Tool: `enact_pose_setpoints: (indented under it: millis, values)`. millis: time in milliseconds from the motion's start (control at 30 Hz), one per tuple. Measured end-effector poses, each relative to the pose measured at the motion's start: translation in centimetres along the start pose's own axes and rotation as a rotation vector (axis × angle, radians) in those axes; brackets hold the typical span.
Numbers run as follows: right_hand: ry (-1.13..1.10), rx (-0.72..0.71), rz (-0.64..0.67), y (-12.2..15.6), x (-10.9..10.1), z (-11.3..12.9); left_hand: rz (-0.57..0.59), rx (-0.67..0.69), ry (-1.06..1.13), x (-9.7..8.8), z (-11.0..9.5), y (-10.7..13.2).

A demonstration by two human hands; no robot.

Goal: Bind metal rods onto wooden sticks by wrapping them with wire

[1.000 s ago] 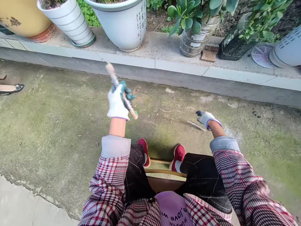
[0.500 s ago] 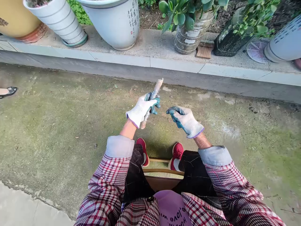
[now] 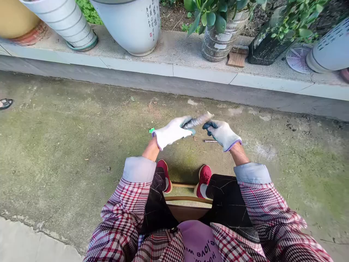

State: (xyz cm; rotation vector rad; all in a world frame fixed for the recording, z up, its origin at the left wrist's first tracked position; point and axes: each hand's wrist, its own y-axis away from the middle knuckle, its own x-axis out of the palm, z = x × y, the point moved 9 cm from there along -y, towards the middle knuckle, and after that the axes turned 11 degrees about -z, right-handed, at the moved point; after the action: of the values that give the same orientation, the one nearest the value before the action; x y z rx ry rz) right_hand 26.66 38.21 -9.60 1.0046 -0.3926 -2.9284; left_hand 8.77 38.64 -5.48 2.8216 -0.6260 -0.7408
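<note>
My left hand [image 3: 174, 131], in a white glove with blue-green fingers, is closed around a stick wound with silvery wire-like material [image 3: 198, 121]. The stick's pale, ragged end points right and slightly up, blurred by motion. My right hand [image 3: 221, 132], gloved alike, has its fingers curled together just below and right of that end; what they pinch, if anything, is hidden. A thin rod [image 3: 210, 141] shows under my right hand; I cannot tell whether it is held or lies on the ground. A small bright green piece [image 3: 152, 130] shows behind my left wrist.
A tiled ledge [image 3: 169, 69] runs across the top. On it stand a large white pot [image 3: 133, 29], a ringed white pot [image 3: 72, 25], a plastic plant container [image 3: 218, 45] and a wooden block [image 3: 236, 59]. Mossy concrete [image 3: 81, 127] lies below. Another person's shoe [image 3: 5, 104] shows at left.
The stick has swung from steeply upright to nearly level, its pale end now close to my right hand. Both hands moved slightly right. The green piece and the thin rod have come into sight.
</note>
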Motion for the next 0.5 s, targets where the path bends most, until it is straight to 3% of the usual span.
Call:
enact_pose_setpoints:
  millis: [100, 167, 233, 333, 400, 500]
  values:
    - [-0.012, -0.027, 0.203, 2.3, 2.6, 2.1, -0.244, -0.013, -0.133, -3.8, 1.1, -0.8]
    - [-0.038, -0.06, 0.303, 3.8, 3.4, 3.6, -0.244, -0.039, -0.424, -4.3, 2.3, -0.8]
    - [-0.065, -0.076, 0.301, 4.3, 3.0, 4.2, -0.05, -0.055, -0.684, -2.4, 3.4, -0.5]
    - [-0.077, -0.041, 0.136, 2.6, 0.6, 2.8, 0.223, -0.062, -0.594, 1.8, 3.6, 0.7]
    - [-0.062, 0.014, 0.03, 1.1, -0.8, 1.0, 0.246, -0.056, -0.41, 3.4, 2.4, 1.2]
    - [-0.033, 0.087, 0.013, -0.1, -0.8, -1.1, 0.158, -0.024, -0.247, 3.3, 0.4, 0.8]
